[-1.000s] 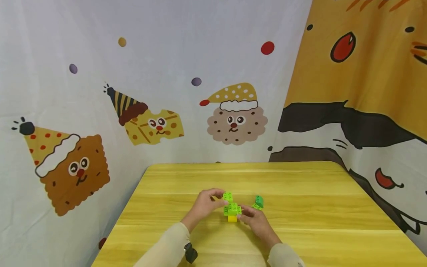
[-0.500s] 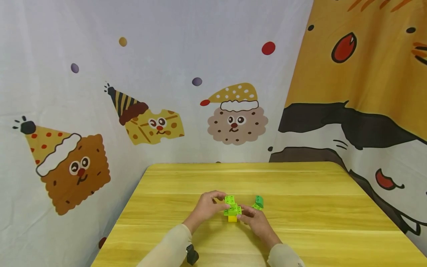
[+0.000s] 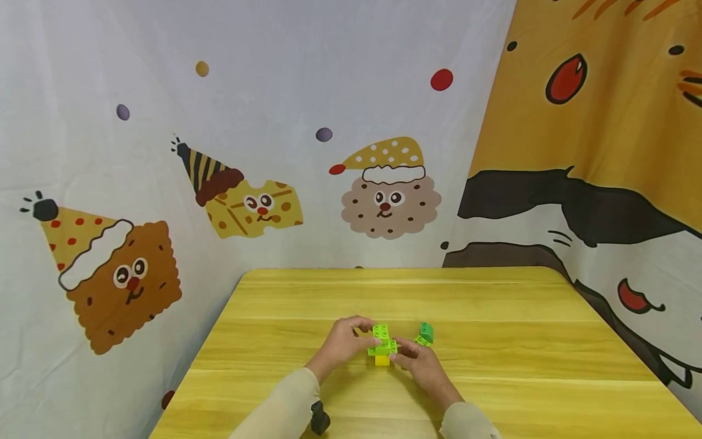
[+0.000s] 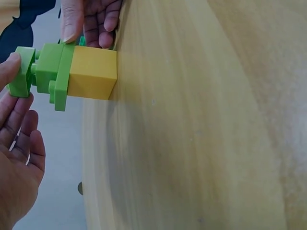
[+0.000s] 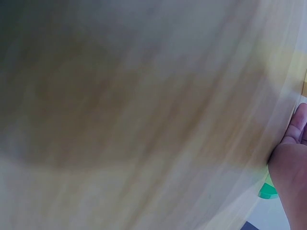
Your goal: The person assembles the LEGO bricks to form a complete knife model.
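My left hand [image 3: 344, 342] pinches a lime-green toy brick [image 3: 380, 331] between thumb and fingers. In the left wrist view that brick [image 4: 22, 72] sits slightly tilted at the studs of the stack, some of which still show between them. The stack has a lime-green block [image 4: 49, 64], a wider lime-green plate [image 4: 62, 84] and a yellow block [image 4: 93, 72] at the bottom, standing on the table. My right hand [image 3: 421, 364] grips the stack's right side, its thumb [image 4: 72, 21] against the green plate. Only part of this hand [image 5: 291, 165] shows in the right wrist view.
Just beyond the right hand lies a dark green curved brick [image 3: 426, 331] with a lime-green piece [image 3: 422, 341] under it. The wooden table [image 3: 521, 347] ends at a cartoon-printed cloth [image 3: 307, 91] behind. A dark device [image 3: 320, 418] is strapped at the left wrist.
My left hand has brought its lime-green brick right and down, from behind the stack's left side onto its top. The right hand has kept its place at the stack.
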A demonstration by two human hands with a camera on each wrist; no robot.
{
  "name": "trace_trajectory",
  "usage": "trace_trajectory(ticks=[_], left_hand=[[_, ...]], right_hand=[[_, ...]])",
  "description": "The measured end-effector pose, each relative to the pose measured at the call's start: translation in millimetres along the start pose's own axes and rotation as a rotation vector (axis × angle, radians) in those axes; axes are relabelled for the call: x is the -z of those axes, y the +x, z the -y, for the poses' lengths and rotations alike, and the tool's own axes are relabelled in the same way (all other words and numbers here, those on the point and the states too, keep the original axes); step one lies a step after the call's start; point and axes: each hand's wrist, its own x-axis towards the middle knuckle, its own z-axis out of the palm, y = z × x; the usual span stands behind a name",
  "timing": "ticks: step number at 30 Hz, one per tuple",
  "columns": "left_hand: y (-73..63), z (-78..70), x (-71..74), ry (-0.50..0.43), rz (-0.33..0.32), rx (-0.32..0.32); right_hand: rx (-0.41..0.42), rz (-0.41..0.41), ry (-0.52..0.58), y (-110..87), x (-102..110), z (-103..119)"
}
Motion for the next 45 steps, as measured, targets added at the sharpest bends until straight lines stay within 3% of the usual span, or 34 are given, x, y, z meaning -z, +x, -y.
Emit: trace_trajectory(ticks=[16,28,45], left_hand=[[-0.5,3.2,0.3,0.038,0.042,-0.047],[-5.1,0.6,-2.5,-0.01,0.054,-0.033],[-2.3,5.2,-1.4,0.031,0.065,-0.107]], right_hand=[[-0.001,0.007,-0.024,1.3,-0.8,2.4],[-0.009,0.017,-0.023,-1.9,-1.1,0.7],[-0.003,-0.004,-0.013,-0.4,-2.3,-0.1]])
